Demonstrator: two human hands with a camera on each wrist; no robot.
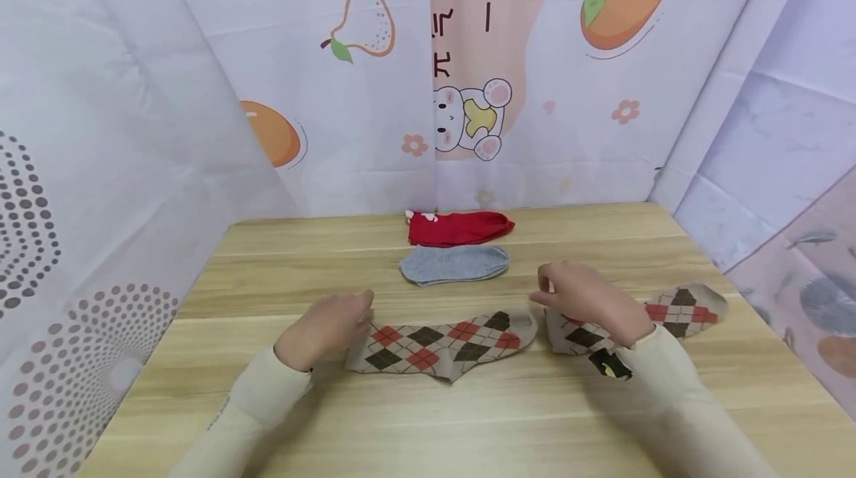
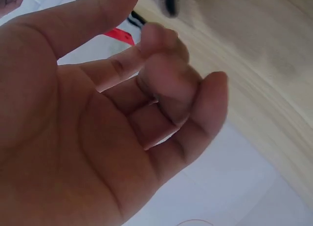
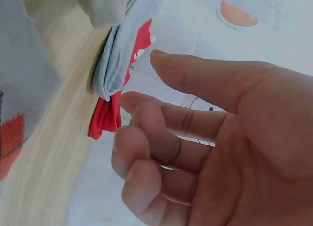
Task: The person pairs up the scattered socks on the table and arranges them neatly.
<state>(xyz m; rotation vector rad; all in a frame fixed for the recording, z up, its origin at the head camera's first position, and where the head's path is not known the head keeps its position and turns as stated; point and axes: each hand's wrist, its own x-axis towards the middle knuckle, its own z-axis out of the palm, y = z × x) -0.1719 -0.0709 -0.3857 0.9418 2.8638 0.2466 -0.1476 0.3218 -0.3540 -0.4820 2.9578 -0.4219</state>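
Two beige argyle socks with red and dark diamonds lie flat on the table. My left hand [image 1: 329, 327] is at the cuff end of the left argyle sock [image 1: 428, 348]; whether it touches the cloth is unclear. Above the cuff of the right argyle sock [image 1: 683, 312] hovers my right hand [image 1: 591, 298], hiding part of it. In the wrist views, both the left hand [image 2: 93, 123] and the right hand [image 3: 220, 133] have loosely bent fingers with nothing between them. A black label [image 1: 610, 364] shows beneath the right wrist.
Farther back lie a grey-blue sock [image 1: 455, 265] and, behind it, a red sock [image 1: 461, 230] with a white patch. The wooden table [image 1: 435, 433] ends at a printed curtain [image 1: 361, 188] at the back, with more curtain on both sides.
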